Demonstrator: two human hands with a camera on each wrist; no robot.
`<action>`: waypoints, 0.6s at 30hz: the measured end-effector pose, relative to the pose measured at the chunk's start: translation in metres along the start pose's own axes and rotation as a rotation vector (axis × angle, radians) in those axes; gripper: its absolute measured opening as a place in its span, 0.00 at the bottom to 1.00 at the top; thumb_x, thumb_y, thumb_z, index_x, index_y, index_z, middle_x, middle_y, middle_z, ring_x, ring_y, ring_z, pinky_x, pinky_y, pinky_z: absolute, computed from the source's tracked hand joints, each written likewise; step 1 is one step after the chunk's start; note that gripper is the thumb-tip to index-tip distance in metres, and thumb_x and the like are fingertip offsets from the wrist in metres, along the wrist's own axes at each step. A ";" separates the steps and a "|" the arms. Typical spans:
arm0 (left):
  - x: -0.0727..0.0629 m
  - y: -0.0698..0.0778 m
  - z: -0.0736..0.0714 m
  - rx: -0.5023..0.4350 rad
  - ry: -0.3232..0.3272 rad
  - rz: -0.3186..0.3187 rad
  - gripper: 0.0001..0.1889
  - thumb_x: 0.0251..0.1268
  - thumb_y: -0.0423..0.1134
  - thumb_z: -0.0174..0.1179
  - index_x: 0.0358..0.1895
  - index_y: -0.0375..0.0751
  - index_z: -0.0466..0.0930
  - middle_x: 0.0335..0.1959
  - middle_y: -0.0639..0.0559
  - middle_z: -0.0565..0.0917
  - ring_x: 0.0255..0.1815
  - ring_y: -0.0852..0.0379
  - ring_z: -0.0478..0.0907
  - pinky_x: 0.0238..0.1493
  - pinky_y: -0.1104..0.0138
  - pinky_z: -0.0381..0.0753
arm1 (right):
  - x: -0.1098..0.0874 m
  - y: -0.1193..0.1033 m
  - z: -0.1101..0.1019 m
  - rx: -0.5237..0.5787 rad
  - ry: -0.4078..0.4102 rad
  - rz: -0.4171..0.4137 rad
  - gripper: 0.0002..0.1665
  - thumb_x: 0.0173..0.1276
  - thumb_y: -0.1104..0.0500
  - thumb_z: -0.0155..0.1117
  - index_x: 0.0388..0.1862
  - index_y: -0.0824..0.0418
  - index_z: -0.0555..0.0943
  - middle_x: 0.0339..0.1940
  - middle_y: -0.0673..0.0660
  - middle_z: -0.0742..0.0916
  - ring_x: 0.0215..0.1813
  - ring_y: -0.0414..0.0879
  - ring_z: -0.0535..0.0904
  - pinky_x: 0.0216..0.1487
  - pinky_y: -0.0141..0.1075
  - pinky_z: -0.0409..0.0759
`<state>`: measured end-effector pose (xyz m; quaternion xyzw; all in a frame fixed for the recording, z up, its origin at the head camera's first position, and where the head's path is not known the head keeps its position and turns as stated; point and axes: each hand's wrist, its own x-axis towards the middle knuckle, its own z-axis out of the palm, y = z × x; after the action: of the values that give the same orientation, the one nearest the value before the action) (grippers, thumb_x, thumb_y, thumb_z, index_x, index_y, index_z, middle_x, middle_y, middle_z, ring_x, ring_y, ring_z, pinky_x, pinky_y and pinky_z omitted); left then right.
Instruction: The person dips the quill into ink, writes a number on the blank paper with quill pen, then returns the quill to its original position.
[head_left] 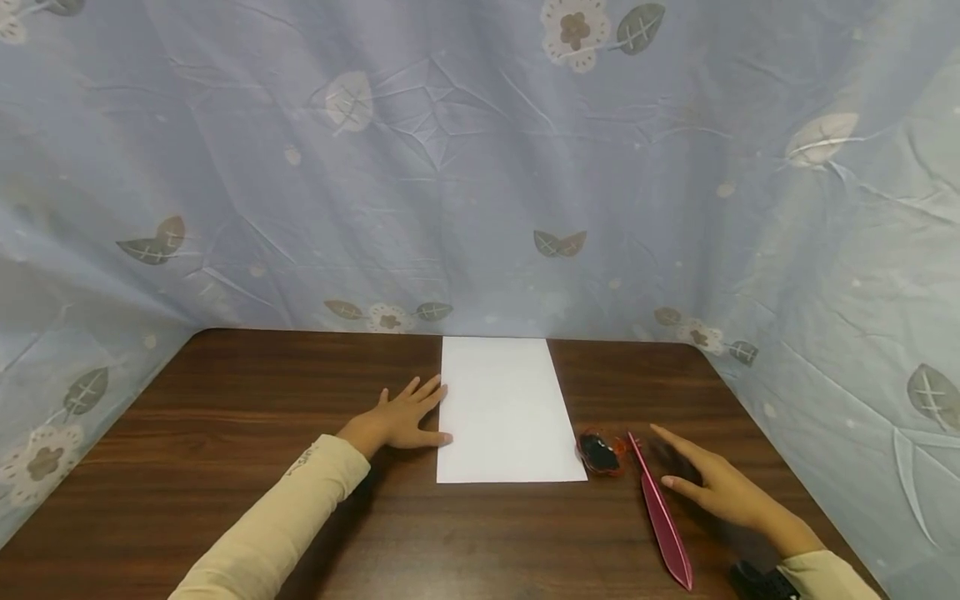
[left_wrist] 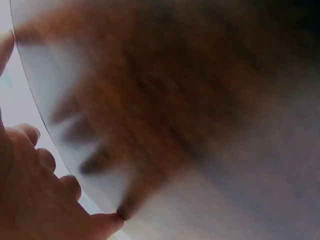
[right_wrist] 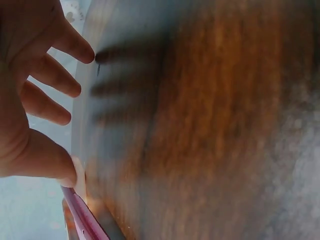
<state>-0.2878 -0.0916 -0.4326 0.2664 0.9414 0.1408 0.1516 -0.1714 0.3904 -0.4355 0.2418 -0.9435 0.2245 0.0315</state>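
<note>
A white sheet of paper (head_left: 502, 408) lies flat on the brown table, its far end near the back edge. My left hand (head_left: 405, 417) rests at the paper's left side, fingers spread, thumb and fingertips at its edge. Right of the paper lies a pink feather-shaped pen (head_left: 663, 525), its thin end pointing away from me. Just beside the pen, with fingers extended and nothing held, is my right hand (head_left: 712, 483); in the right wrist view the thumb looks close to the pink pen (right_wrist: 85, 220), and contact is unclear. A small orange-red object with a dark centre (head_left: 600, 452) sits between paper and pen.
The wood-grain table (head_left: 247, 417) ends at a pale blue curtain (head_left: 465, 183) with leaf and flower prints, which hangs behind it and along both sides. A dark band (head_left: 761, 581) is around the right wrist.
</note>
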 end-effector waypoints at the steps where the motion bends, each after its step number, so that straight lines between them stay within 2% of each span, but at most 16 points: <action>1: 0.001 0.000 0.000 0.010 -0.010 -0.006 0.47 0.63 0.68 0.50 0.78 0.47 0.44 0.79 0.49 0.40 0.78 0.40 0.36 0.65 0.29 0.34 | 0.000 0.000 0.000 -0.017 0.004 -0.012 0.41 0.69 0.52 0.61 0.76 0.59 0.56 0.72 0.65 0.68 0.67 0.66 0.66 0.59 0.60 0.70; 4: 0.002 0.000 0.000 0.029 -0.031 -0.023 0.46 0.63 0.69 0.48 0.78 0.49 0.45 0.79 0.50 0.41 0.78 0.41 0.37 0.66 0.30 0.34 | -0.001 0.001 0.001 -0.045 0.009 -0.052 0.40 0.68 0.53 0.63 0.75 0.58 0.60 0.70 0.62 0.71 0.66 0.59 0.70 0.59 0.50 0.75; 7: 0.002 0.000 -0.001 0.035 -0.038 -0.034 0.46 0.63 0.69 0.48 0.78 0.49 0.45 0.79 0.51 0.42 0.78 0.42 0.37 0.66 0.30 0.34 | 0.000 0.001 0.001 -0.068 0.008 -0.086 0.38 0.66 0.54 0.64 0.73 0.57 0.64 0.67 0.60 0.75 0.64 0.56 0.73 0.57 0.43 0.78; 14: 0.003 0.000 0.000 0.048 -0.035 -0.033 0.46 0.63 0.69 0.48 0.78 0.49 0.45 0.79 0.51 0.42 0.78 0.43 0.38 0.66 0.30 0.36 | -0.001 0.004 0.004 -0.015 -0.005 -0.100 0.33 0.64 0.58 0.66 0.68 0.56 0.71 0.63 0.64 0.78 0.63 0.69 0.70 0.54 0.60 0.73; 18: 0.004 0.001 0.000 0.058 -0.036 -0.031 0.46 0.63 0.69 0.48 0.78 0.49 0.45 0.79 0.51 0.43 0.78 0.43 0.38 0.66 0.30 0.36 | -0.001 0.004 0.006 -0.041 0.006 -0.109 0.33 0.62 0.59 0.68 0.67 0.53 0.72 0.63 0.60 0.79 0.63 0.67 0.72 0.56 0.52 0.77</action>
<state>-0.2908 -0.0886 -0.4332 0.2584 0.9463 0.1060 0.1630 -0.1724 0.3909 -0.4431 0.2916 -0.9332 0.2035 0.0513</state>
